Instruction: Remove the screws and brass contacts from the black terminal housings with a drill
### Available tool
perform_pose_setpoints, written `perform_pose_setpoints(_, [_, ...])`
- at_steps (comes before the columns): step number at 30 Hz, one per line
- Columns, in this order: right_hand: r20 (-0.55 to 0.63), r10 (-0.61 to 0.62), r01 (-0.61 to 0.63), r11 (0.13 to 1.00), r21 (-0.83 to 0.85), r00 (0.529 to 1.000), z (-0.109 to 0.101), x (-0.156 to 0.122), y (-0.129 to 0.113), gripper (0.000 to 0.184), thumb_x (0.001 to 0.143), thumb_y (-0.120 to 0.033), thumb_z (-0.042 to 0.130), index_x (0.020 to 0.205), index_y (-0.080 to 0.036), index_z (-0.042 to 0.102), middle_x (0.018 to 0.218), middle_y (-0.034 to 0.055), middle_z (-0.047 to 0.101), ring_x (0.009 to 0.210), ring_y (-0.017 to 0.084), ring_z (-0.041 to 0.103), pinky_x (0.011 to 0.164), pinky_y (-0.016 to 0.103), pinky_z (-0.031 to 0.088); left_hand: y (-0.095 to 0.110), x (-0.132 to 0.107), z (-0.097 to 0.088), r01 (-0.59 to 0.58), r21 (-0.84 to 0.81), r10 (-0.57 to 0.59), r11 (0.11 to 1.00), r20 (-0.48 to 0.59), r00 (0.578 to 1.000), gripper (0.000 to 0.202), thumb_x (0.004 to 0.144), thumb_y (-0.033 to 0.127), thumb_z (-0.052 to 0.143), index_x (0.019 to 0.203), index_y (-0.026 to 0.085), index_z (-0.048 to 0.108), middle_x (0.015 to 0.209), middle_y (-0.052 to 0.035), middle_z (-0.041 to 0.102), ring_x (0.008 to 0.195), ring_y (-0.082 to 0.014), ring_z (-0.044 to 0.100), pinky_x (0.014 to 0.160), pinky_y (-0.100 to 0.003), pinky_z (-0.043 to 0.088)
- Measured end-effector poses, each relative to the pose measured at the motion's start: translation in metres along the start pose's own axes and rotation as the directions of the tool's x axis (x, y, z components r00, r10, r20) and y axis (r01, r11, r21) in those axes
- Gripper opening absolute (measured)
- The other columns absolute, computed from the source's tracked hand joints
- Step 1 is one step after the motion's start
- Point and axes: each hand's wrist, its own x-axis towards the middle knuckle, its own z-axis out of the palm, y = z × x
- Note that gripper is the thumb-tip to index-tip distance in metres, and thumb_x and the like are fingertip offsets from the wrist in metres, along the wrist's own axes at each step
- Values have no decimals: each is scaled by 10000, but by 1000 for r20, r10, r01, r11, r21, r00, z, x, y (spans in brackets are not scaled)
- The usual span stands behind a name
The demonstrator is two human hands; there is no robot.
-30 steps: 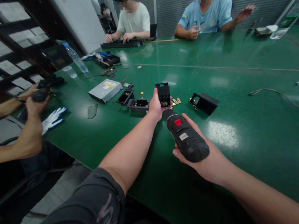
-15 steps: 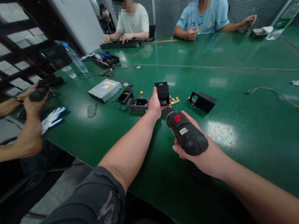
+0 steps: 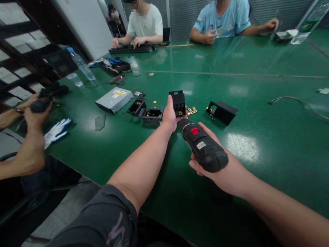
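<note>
My left hand (image 3: 169, 117) grips a small black plastic housing (image 3: 178, 102) and holds it upright over the green table (image 3: 265, 123). My right hand (image 3: 214, 167) is wrapped round a black electric screwdriver (image 3: 202, 145) with a red switch, its tip pointing at the lower edge of the housing. Small brass contact pieces (image 3: 193, 111) lie on the table just beyond the housing.
Two open black housings (image 3: 146, 111) lie left of my hand, another black bracket (image 3: 223, 112) to the right. A silver drive (image 3: 114, 99), water bottle (image 3: 82, 64), cable (image 3: 303, 104) and white-blue glove (image 3: 56, 130) are around. A person's hands at left hold a dark tool (image 3: 40, 103); two people sit at the far side.
My right hand and the screwdriver have risen slightly and moved closer to the housing. The person in the blue shirt has lowered a raised hand to the table.
</note>
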Motion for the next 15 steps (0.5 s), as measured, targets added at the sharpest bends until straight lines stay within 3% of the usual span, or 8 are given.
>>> perform_pose_setpoints(4, [0, 3, -3, 1000, -1, 1000, 0, 0, 2, 1289, 918, -423, 870, 1937, -327, 86, 1219, 119, 829, 851, 300, 814, 819, 517, 670, -1, -1, 0, -43, 18, 43, 999, 3, 999, 826, 1085, 902, 451, 1276, 192, 827, 1052, -127, 868, 920, -244, 860, 818, -354, 702])
perform_pose_setpoints(15, [-10, 3, -3, 1000, -8, 1000, -1, 0, 6, 1294, 937, -428, 884, 1940, -315, 74, 1213, 115, 835, 850, 291, 811, 827, 503, 674, 2, -1, -1, 9, 2, -9, 1000, 6, 1000, 822, 1067, 914, 485, 1298, 199, 817, 989, -109, 853, 900, -238, 850, 803, -342, 695])
